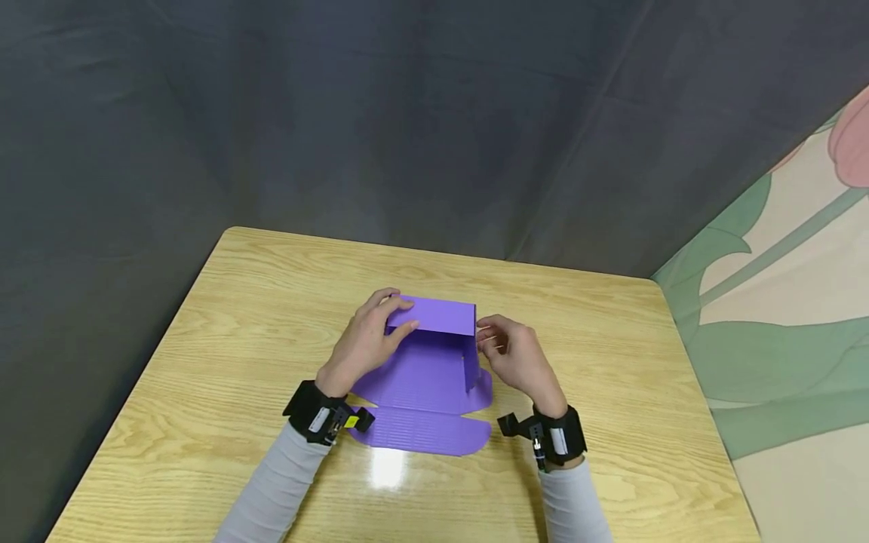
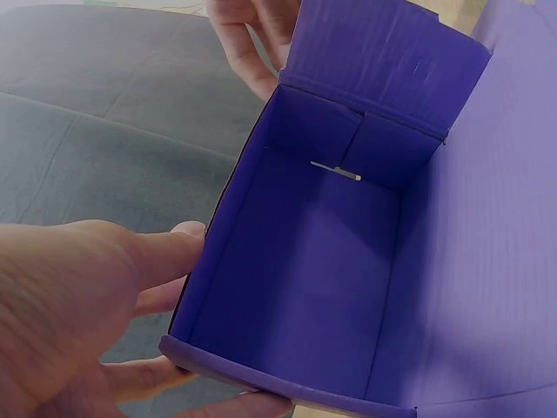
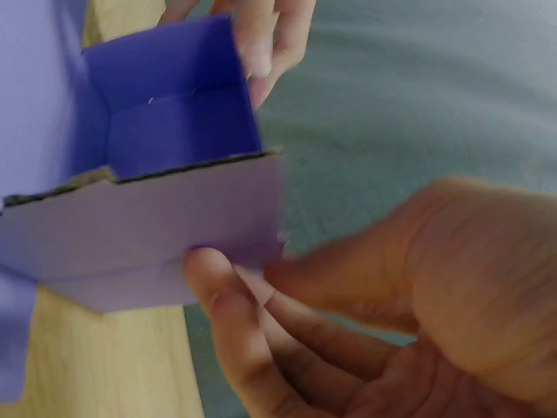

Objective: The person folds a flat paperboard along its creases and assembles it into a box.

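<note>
A purple cardboard box (image 1: pixel 433 314), partly folded, stands on the table with its opening towards me. Its lid panel (image 1: pixel 421 431) lies flat in front, with rounded flaps at the sides. My left hand (image 1: pixel 366 339) grips the box's upper left corner, thumb along the front edge and fingers round the outside. On the right, a side flap (image 2: pixel 383 65) sticks out from the opening. My right hand (image 1: pixel 521 362) is at that side, loosely bent, its fingertips touching the outer face of the side panel (image 3: pixel 148 235). Inside the box (image 2: pixel 296 261) a small slot shows near the fold.
The wood-grain table (image 1: pixel 204 362) has its far edge just beyond the box. A dark curtain (image 1: pixel 407 128) hangs behind it, and a floral-patterned surface (image 1: pixel 781 324) is at the right. Each wrist wears a black camera strap (image 1: pixel 319 415).
</note>
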